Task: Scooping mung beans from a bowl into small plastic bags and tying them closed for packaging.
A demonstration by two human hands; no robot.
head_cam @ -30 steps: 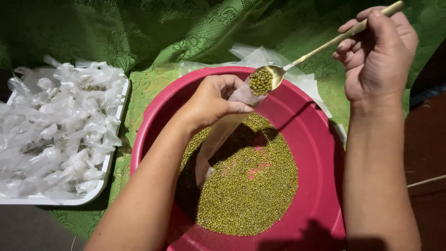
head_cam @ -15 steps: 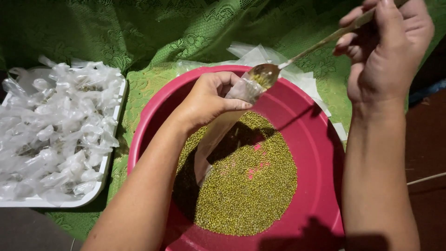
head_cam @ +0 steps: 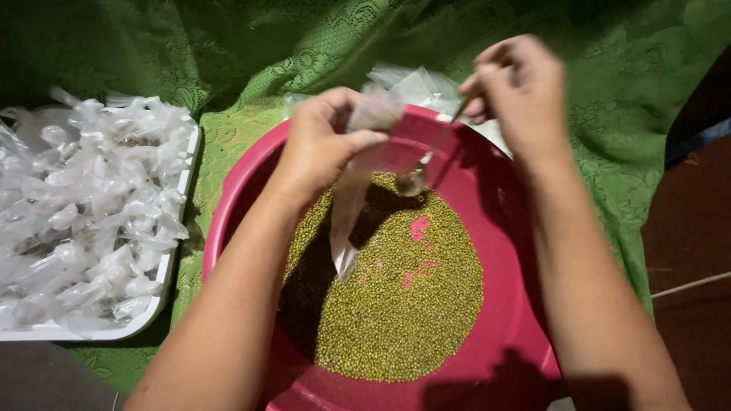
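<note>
From the head camera I see my left hand (head_cam: 324, 144) pinched shut on the mouth of a narrow clear bag (head_cam: 352, 199), which hangs down over the green beans (head_cam: 403, 304) in the pink basin (head_cam: 510, 289). My right hand (head_cam: 518, 95) is closed on the handle of a spoon (head_cam: 426, 164); its bowl dips at the far edge of the bean pile, just beside the bag. The hand is blurred, so I cannot tell how full the spoon is.

To do this well, I judge the bag's mouth should stay held wide and directly over the basin, so that spilled beans drop back in, and the spoon should come up level.

A white tray (head_cam: 164, 304) sits left of the basin on the green lace cloth (head_cam: 609, 61), heaped with small tied clear packets (head_cam: 91, 205). More loose clear bags (head_cam: 415, 84) lie past the basin's far rim. I see no labels or signs.
</note>
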